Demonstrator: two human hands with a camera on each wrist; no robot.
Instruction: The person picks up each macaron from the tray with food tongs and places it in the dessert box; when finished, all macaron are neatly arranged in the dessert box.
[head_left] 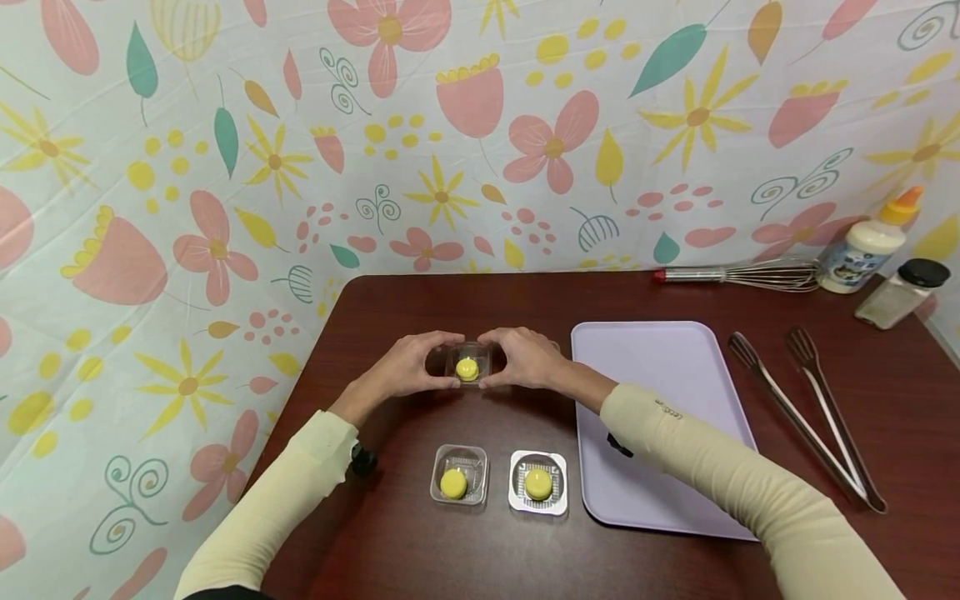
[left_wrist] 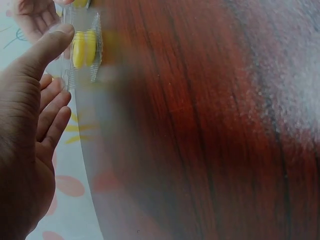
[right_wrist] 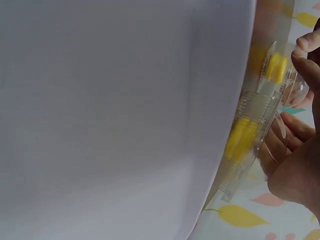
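At the back of the table, both hands meet around a clear plastic container [head_left: 483, 357] with a yellow macaron [head_left: 467, 369] showing inside its outline. My left hand [head_left: 408, 364] grips its left side, thumb toward me and fingers behind. Opposite it, my right hand [head_left: 525, 358] grips the right side the same way. A rounded clear edge [right_wrist: 300, 92] shows beside the fingers in the right wrist view. Closer to me stand two open square trays, a clear one [head_left: 480, 467] and a silver-looking one [head_left: 558, 501], each with a yellow macaron in it.
A lilac tray [head_left: 652, 358] lies under my right forearm. Metal tongs [head_left: 832, 417] are to its right. Along the back right are a whisk [head_left: 750, 275], a glue-like bottle with an orange tip [head_left: 858, 254] and a black-lidded jar [head_left: 900, 296]. A floral cloth [head_left: 480, 167] hangs behind the table.
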